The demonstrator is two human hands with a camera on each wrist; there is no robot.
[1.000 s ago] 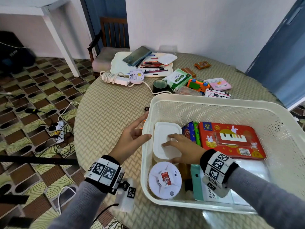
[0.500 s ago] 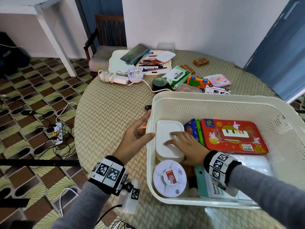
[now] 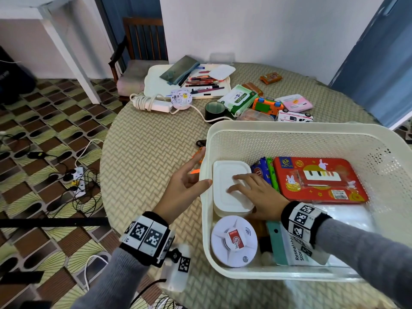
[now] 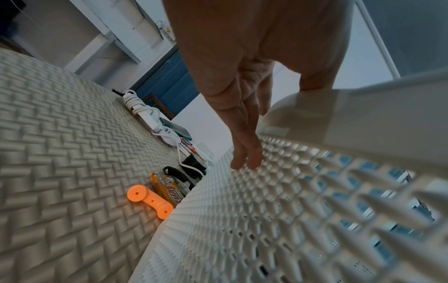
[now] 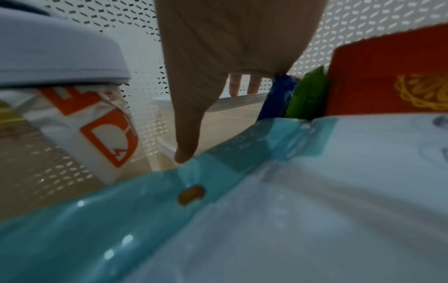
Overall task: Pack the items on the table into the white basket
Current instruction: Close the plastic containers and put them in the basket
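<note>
While steadying basket (image 3: pixel 204 186) with flat left hand (image 3: pixel 182 186), pressing box (image 3: pixel 227 204) down into corner, right hand (image 3: pixel 256 192) fingers straight.

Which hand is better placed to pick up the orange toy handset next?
Left. The left hand is outside the white basket, just above the orange toy handset by its wall, holding nothing. The right hand lies inside, on the white box.
</note>
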